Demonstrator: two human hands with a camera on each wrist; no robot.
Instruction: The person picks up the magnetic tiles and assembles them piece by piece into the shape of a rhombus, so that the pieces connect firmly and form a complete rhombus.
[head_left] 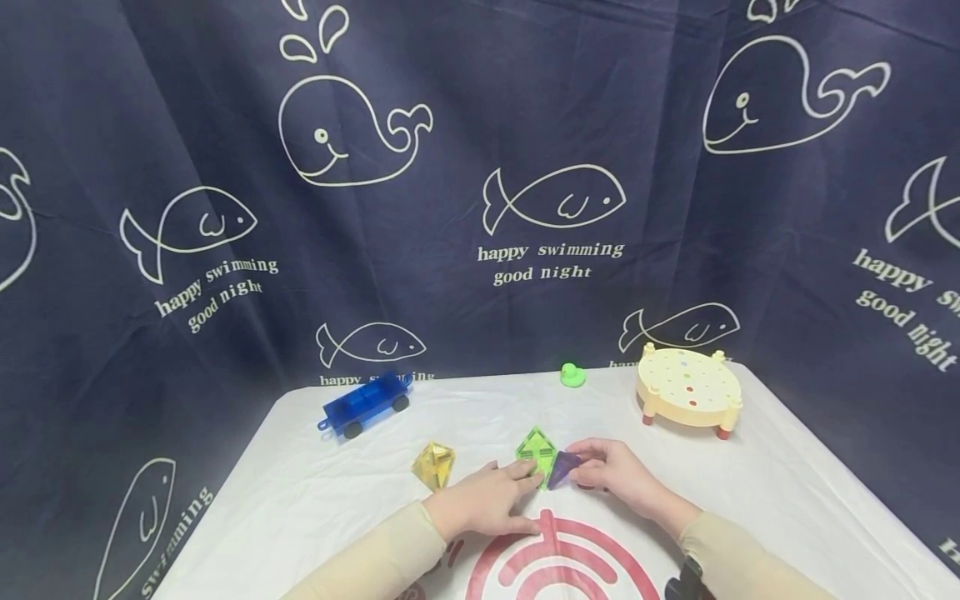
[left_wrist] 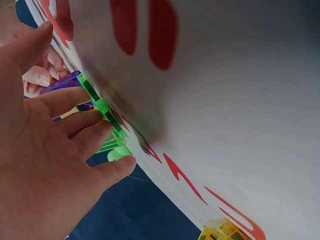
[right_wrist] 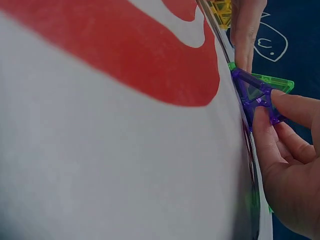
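Note:
My left hand (head_left: 487, 500) lies over the lower part of a translucent green tile structure (head_left: 536, 444), its fingers stretched out and touching it. In the left wrist view the fingers reach nearly straight along the green tile (left_wrist: 103, 108). From the right, my right hand (head_left: 621, 477) pinches a purple triangular magnetic tile (head_left: 562, 470) between thumb and fingers. The purple tile (right_wrist: 241, 82) stands tilted against the green piece's right side in the right wrist view; whether they are joined I cannot tell. Left of the left hand sits a yellow translucent tile piece (head_left: 434, 463).
A blue wheeled car base (head_left: 367, 403) stands at the back left of the white-covered table (head_left: 300, 467). Near the back edge is a small green duck (head_left: 572, 375). A round cream pegged stand (head_left: 688, 385) with short red-tipped legs stands back right. Dark printed cloth hangs behind.

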